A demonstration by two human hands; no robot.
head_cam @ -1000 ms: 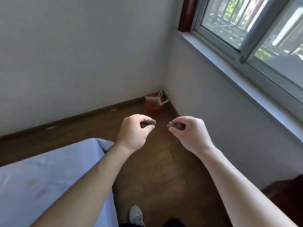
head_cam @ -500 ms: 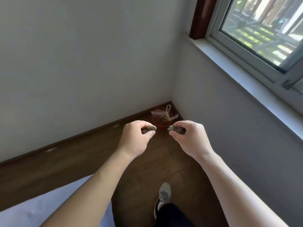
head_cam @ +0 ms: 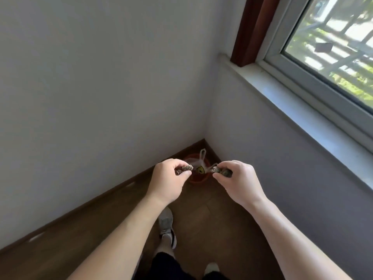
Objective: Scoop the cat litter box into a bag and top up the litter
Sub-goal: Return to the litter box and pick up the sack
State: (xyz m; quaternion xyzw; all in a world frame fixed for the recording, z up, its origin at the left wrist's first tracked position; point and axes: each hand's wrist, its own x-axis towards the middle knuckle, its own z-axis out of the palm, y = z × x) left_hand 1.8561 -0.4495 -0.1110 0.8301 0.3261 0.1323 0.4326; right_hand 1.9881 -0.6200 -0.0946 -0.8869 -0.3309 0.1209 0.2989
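Left hand (head_cam: 167, 179) and right hand (head_cam: 237, 181) each pinch litter clumps (head_cam: 184, 169).

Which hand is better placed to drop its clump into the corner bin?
Left, narrowly. The left clump, pinched by the left hand, lines up with the bin; the right clump, in the right hand, sits just off its right side. Neither is over it yet.

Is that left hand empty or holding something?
Holding. The left hand pinches a small speckled clump between its thumb and curled fingers.
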